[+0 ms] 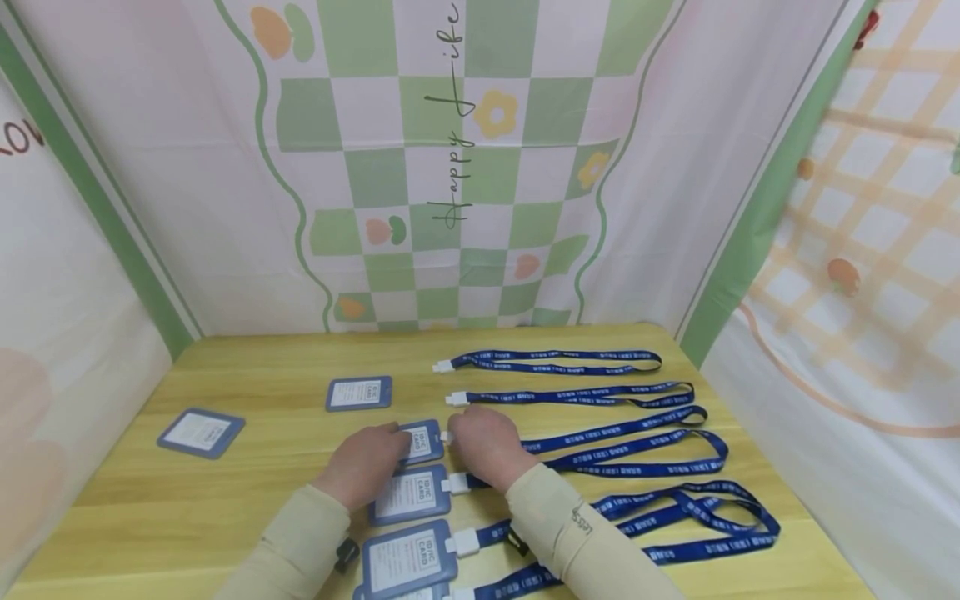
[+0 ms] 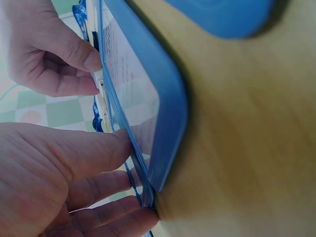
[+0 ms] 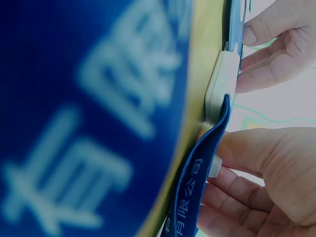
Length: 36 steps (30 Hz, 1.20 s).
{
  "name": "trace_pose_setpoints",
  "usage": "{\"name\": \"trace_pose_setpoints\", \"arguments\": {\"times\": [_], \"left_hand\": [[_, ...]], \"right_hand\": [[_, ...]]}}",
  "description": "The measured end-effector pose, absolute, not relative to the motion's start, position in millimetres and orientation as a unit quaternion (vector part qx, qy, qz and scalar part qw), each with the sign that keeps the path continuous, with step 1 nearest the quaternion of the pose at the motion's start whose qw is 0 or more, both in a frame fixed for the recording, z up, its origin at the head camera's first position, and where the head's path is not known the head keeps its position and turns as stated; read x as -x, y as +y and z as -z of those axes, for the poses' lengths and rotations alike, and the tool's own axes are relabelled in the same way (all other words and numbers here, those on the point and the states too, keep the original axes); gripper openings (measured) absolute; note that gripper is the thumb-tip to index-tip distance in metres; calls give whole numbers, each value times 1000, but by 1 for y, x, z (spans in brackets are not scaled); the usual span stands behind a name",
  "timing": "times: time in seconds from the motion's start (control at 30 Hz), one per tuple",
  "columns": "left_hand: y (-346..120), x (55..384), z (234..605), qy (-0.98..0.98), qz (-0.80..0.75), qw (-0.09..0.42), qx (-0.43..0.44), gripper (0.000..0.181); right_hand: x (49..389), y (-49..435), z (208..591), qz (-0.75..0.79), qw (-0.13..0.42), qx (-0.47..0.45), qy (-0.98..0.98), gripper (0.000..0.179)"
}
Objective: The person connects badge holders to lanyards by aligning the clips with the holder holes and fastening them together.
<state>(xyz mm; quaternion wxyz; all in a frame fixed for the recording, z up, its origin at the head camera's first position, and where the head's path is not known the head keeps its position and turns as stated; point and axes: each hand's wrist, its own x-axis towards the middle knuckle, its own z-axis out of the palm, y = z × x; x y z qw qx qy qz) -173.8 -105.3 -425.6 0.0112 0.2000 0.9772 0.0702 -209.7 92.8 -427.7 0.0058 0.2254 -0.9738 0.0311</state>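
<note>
My left hand (image 1: 365,462) pinches a blue-framed badge holder (image 1: 424,440), thumb on its face and fingers at its far edge. Facing it, my right hand (image 1: 487,443) holds a white clip (image 3: 216,168) at the end of a blue lanyard (image 1: 600,435). That clip sits close to the holder's slotted end; whether they are joined cannot be made out. Just nearer lies another badge holder (image 1: 412,496), with a white clip (image 1: 455,483) and blue lanyard at its end. A larger-looking badge holder (image 1: 408,560) with its clip (image 1: 462,542) follows below.
Two separate badge holders lie on the wooden table (image 1: 270,500): one at far left (image 1: 201,432), one at the back (image 1: 359,393). Two lanyards, the farther (image 1: 562,361) and nearer (image 1: 577,396), stretch along the back right. Patterned cloth (image 1: 375,167) surrounds the table.
</note>
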Motion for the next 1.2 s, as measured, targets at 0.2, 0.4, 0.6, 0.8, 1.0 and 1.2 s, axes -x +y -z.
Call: {"name": "trace_pose_setpoints", "arguments": {"times": [0.2,0.4,0.6,0.8,1.0,1.2], "left_hand": [[-105,174,425,978,-71,19,-197,27],[-105,174,426,977,-68,16,-201,28],[-105,175,426,977,-66,11,-203,28],[-105,176,427,977,-68,9,-203,25],[-105,177,427,977,-69,6,-204,23],[-106,177,427,976,-78,3,-205,21]], "right_hand": [[210,92,427,-35,-3,-222,-974,10],[210,92,427,-38,-3,-222,-974,11],[210,92,427,-47,2,-229,-972,10],[211,92,428,-49,10,-234,-971,9],[211,92,428,-46,14,-237,-970,9],[212,92,429,-49,19,-242,-969,9]]}}
